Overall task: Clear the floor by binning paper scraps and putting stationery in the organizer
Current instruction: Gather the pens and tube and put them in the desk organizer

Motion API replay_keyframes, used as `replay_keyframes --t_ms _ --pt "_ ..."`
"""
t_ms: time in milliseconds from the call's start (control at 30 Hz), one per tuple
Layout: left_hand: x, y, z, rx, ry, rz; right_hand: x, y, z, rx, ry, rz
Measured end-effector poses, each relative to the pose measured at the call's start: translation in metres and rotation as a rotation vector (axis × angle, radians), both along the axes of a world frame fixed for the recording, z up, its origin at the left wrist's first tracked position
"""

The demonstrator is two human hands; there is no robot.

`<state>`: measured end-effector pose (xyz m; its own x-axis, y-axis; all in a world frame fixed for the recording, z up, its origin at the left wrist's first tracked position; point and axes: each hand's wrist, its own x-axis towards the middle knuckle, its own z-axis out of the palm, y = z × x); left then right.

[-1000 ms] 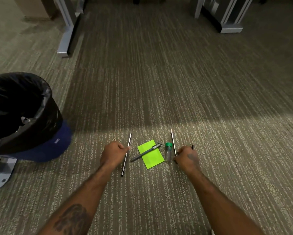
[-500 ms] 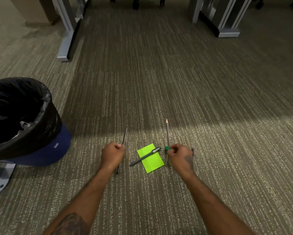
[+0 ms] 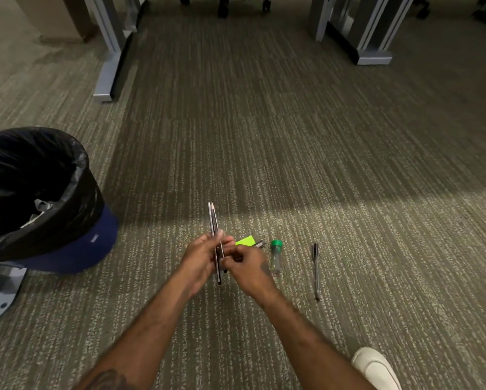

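Note:
Two pencils [image 3: 213, 220] stand side by side above the carpet, tips pointing away from me. My left hand [image 3: 201, 256] holds both with fingers wrapped round them. My right hand [image 3: 246, 266] pinches their lower part from the right. Behind my right hand lie a green sticky note [image 3: 246, 240] and a grey pen [image 3: 260, 244], both mostly hidden. A clear tube with a green cap [image 3: 276, 256] lies to the right of my hands. Further right a dark pen [image 3: 316, 270] lies on the floor.
A bin with a black liner [image 3: 39, 190] stands at the left on a dark blue base. Grey desk legs [image 3: 109, 66] rise at the back left and desk legs [image 3: 368, 38] at the back right. My white shoe [image 3: 376, 368] shows at the bottom right. No organizer is in view.
Both hands lifted their pencils off the carpet and came together in the middle; the two pencils are now held side by side. The dark pen at the right is uncovered.

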<state>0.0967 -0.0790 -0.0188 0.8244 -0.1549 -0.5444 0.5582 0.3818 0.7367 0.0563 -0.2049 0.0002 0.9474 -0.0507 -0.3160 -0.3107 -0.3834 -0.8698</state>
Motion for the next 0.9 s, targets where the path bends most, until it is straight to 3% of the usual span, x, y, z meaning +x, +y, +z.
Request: replay_keyframes --t_ms 133,233,333,500,633,767,900 --pt "0.001 -0.005 -0.008 0.094 0.02 -0.025 0.003 -0.02 -0.006 -0.022 -0.002 -0.134" --pt "0.006 -0.004 -0.004 0.081 0.029 0.017 0.006 -0.049 -0.019 -0.354 -0.018 -0.326" --pt "0.009 -0.001 0.005 0.092 0.021 0.001 0.007 -0.067 -0.032 -0.585 0.066 -0.203" --pt "0.013 -0.002 0.021 0.088 0.0 -0.014 0.011 -0.076 -0.045 -0.679 0.031 -0.042" --pt "0.019 -0.006 0.044 0.087 -0.018 -0.018 0.02 -0.083 -0.032 -0.504 0.055 -0.168" --pt "0.03 -0.014 0.094 0.094 -0.051 0.006 0.045 -0.093 0.022 0.084 0.136 -0.338" --pt "0.039 -0.036 0.182 0.096 -0.05 0.031 0.064 -0.102 0.126 0.439 0.204 -0.298"
